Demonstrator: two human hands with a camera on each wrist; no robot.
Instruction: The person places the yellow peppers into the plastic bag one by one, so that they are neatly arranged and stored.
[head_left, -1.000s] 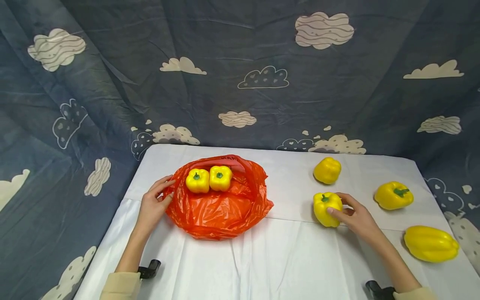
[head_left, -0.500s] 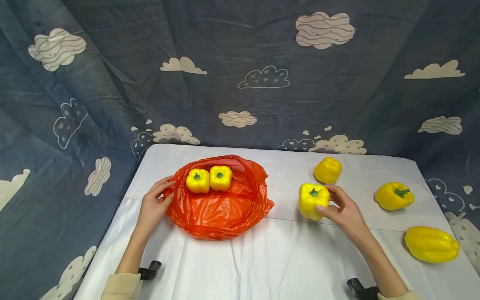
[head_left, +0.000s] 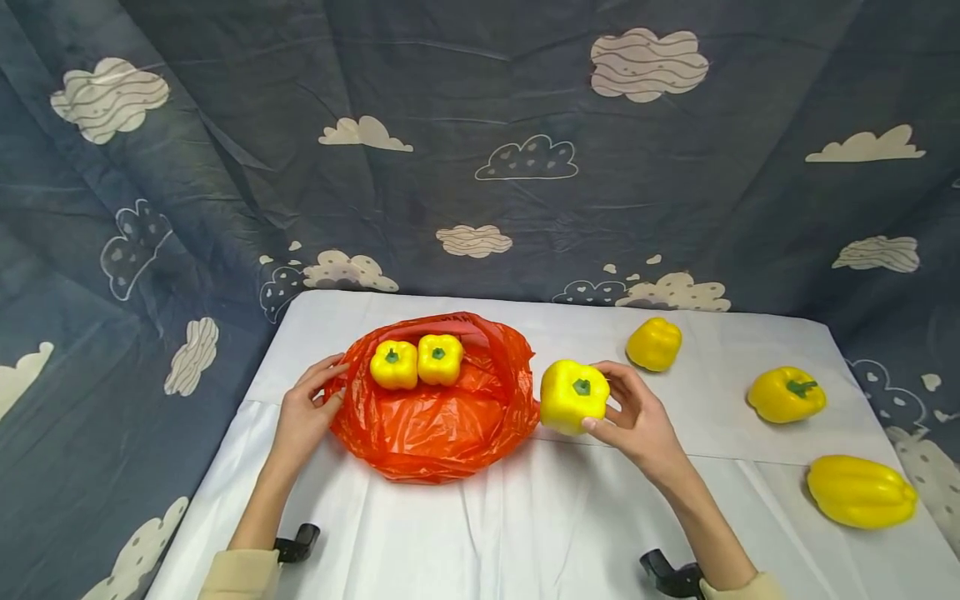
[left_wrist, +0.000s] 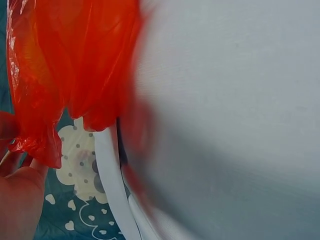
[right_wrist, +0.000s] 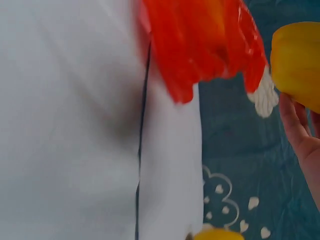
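Note:
An orange-red plastic bag [head_left: 442, 425] lies with its mouth spread wide on the white-covered table. Inside it, side by side at the back left, sit two yellow bell peppers [head_left: 416, 363] with green stems. My left hand [head_left: 303, 417] pinches the bag's left rim; the left wrist view shows the gathered plastic [left_wrist: 42, 147] between its thumb and fingers. My right hand [head_left: 637, 425] grips another yellow bell pepper [head_left: 562, 400], raised over the table just right of the bag. In the right wrist view that pepper [right_wrist: 300, 65] shows above the fingertips.
To the right lie three more yellow bell peppers: one at the back [head_left: 654, 344], one farther right with its green stem showing [head_left: 783, 394], and a long one at the right edge [head_left: 861, 492]. A dark cloud-print curtain [head_left: 480, 192] hangs behind the table [head_left: 525, 533].
My right hand has lifted its bell pepper and carried it left, close to the bag's right side. My left hand stays at the bag's rim.

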